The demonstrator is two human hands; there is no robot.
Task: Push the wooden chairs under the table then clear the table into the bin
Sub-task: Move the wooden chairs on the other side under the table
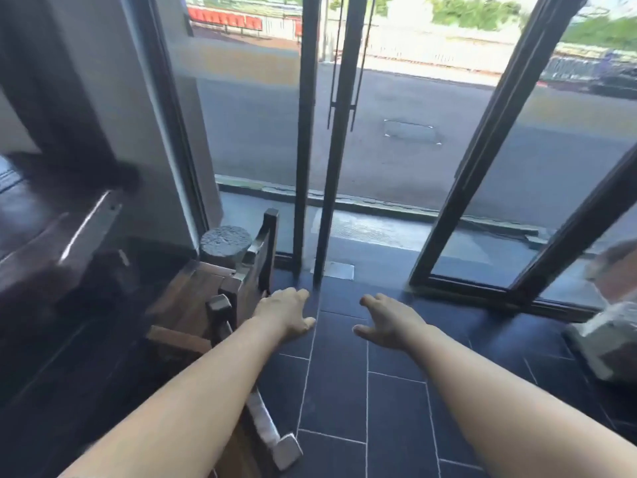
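Note:
A dark wooden chair (241, 270) stands at centre left, its backrest towards me and its seat tucked towards the dark table (51, 236) on the left. A second chair back (269, 429) shows at the bottom centre, partly hidden by my left forearm. My left hand (286, 313) hovers just right of the first chair's backrest, fingers spread, holding nothing. My right hand (386, 322) is out over the floor tiles, open and apart from everything. What lies on the table is blurred and I cannot make it out. No bin is in view.
Glass doors with black frames (324, 167) stand straight ahead, with a street outside. A round grey stone post (225, 241) sits beside the chair. A grey stone block (610, 343) lies at the right edge. Dark floor tiles (344, 391) stretch between the chairs and the block.

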